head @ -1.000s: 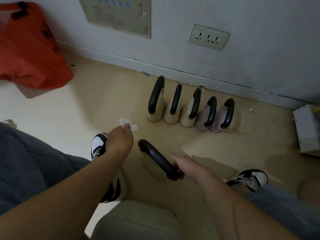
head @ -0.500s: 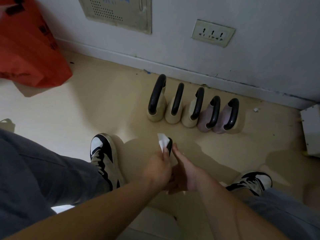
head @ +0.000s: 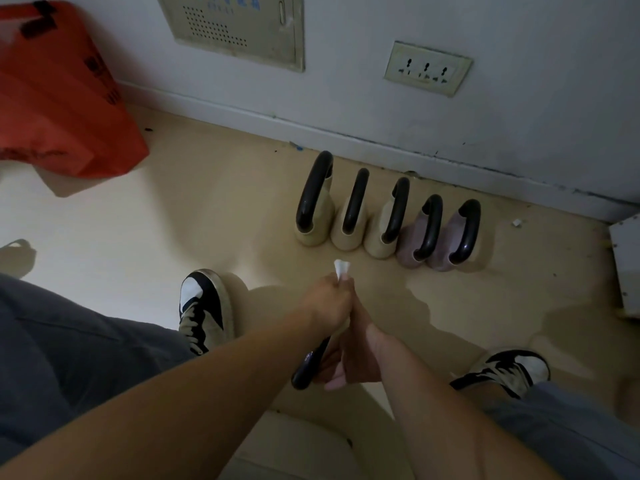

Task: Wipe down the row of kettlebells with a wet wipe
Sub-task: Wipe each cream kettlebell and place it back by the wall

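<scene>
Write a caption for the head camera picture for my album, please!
Left hand pinches a wipe over a kettlebell handle the right hand holds; five kettlebells line the wall.

we log: kettlebell handles (head: 398, 209) glossy black, smooth | cream bodies (head: 346, 242) and mauve bodies (head: 407, 245) matt | wet wipe (head: 341, 266) white, soft, fibrous | bag (head: 59, 98), upper left, crinkled orange plastic | floor (head: 207, 209) smooth, faint sheen | trousers (head: 69, 358) matt grey cloth
</scene>
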Motion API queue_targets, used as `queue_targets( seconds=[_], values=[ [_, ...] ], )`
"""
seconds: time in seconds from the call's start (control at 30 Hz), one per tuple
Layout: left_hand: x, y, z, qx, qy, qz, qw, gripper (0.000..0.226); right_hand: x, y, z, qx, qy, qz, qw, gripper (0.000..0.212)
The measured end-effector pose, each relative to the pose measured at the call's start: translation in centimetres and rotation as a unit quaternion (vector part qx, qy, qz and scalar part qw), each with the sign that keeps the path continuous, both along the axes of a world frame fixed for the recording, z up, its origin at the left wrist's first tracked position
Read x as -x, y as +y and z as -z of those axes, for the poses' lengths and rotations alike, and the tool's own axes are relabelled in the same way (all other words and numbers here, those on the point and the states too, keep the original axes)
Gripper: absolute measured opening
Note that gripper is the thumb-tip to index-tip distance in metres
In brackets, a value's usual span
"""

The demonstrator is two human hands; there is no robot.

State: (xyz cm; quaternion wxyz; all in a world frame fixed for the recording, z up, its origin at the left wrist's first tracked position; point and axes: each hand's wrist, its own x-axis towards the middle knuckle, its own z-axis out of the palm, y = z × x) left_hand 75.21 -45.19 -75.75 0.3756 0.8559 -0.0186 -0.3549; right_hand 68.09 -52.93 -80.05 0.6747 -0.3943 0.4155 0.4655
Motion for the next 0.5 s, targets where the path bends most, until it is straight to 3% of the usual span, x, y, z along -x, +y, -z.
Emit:
queue_targets(
  seconds=[0.1, 0.17, 0.3, 0.4, 0.5],
  values=[
    [2.9, 3.4, 0.6, -0.019, -0.018, 0.038, 0.999, 0.051, 0.0, 0.1, 0.6, 0.019, 0.01, -0.001, 1.0, 0.17],
    [5.1, 6.9, 0.1, -0.051, 0.022, 0.049, 0.997, 0.057, -0.2, 0.0, 0.7, 0.033, 0.011, -0.022, 0.999, 0.172],
    [7.0, 8.7, 0.0, -0.112, 0.106, -0.033, 0.988, 0.07, -0.3, -0.1, 0.0, 0.016, 0.008, -0.039, 0.999, 0.174],
    [4.4, 4.2, -0.2, -0.058, 0.177, -0.126, 0.974, 0.068, -0.3, 0.3, 0.2, 0.034, 0.034, 0.009, 0.999, 0.171],
    [1.7, 0.5, -0.9, -0.004, 0.113, -0.12, 0.986, 0.059, -0.4, 0.8, 0.3, 0.032, 0.046, 0.047, 0.997, 0.152]
  ],
)
